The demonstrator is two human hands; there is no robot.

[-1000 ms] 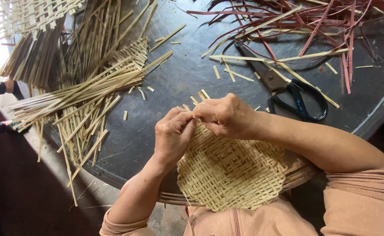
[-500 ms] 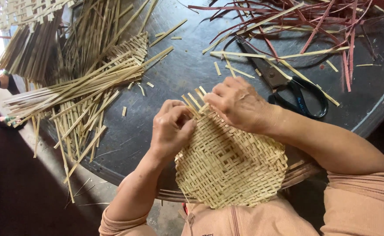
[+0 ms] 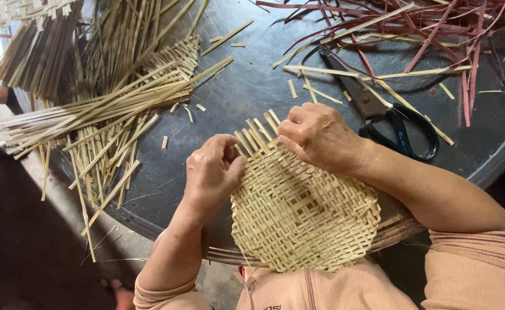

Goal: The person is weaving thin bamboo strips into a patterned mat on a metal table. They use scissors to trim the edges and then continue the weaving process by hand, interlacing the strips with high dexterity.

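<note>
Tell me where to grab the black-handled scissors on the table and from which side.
Take the scissors by the black handle loops, coming from the near right edge of the round table. The loops point toward the person, just beyond the right hand, while the blades run away up-left under loose pale strips.

Scissors point(image 3: 399, 123) rt, strips point(image 3: 100, 109) lt; betw. bare.
</note>
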